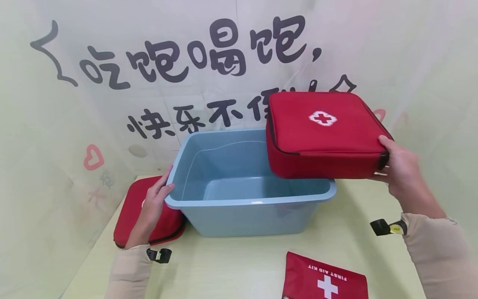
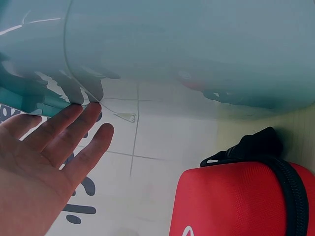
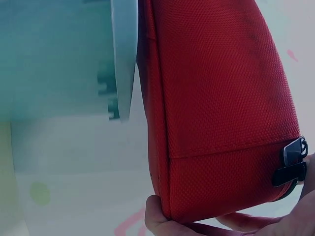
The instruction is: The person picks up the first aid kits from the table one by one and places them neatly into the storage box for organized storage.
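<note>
My right hand (image 1: 405,172) grips the right end of a large red first aid bag (image 1: 328,124) with a white cross emblem, thumb on top and fingers beneath. The bag is held tilted above the right side of a light blue plastic basin (image 1: 246,218). In the right wrist view, its side (image 3: 226,98) and zipper pull show, and the basin's rim (image 3: 125,54) is beside it. My left hand (image 1: 151,207) holds the basin's left rim, thumb over the edge. Its fingers (image 2: 74,128) touch the outer wall in the left wrist view.
A red zippered case (image 1: 168,226) lies left of the basin, partly behind my left forearm. A flat red pouch marked FIRST AID KIT (image 1: 308,276) lies at the front of the pale table (image 1: 224,270). A cloth backdrop (image 1: 93,33) with dark lettering hangs behind.
</note>
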A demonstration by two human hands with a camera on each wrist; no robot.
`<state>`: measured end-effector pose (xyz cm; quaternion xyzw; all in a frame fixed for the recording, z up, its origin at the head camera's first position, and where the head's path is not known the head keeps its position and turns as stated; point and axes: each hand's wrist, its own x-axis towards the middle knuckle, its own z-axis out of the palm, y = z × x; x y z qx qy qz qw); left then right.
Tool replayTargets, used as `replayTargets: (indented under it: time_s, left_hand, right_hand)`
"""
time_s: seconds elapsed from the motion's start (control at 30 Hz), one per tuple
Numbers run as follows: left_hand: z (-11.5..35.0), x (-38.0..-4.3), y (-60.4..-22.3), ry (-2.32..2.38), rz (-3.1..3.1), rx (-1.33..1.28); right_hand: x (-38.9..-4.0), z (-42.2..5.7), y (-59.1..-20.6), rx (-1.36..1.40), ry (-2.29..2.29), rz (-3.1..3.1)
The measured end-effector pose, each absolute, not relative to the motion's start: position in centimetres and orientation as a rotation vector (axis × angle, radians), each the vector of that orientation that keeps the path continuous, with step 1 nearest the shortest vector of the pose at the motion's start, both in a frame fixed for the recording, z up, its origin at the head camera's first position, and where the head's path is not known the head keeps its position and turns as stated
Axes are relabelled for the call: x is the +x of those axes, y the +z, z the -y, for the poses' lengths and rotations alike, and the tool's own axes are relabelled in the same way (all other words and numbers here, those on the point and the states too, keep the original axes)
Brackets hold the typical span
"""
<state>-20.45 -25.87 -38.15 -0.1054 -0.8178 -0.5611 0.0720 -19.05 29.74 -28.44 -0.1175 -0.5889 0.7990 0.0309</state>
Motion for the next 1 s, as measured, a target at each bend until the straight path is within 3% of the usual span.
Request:
replayTargets:
  time_s: [1.0]
  left_hand:
    - [25.7, -20.6, -38.2, -1.655, 2.459, -0.298]
  right_hand:
    - [-20.6, -18.6, -27.2, -0.321, 1.742, 2.359]
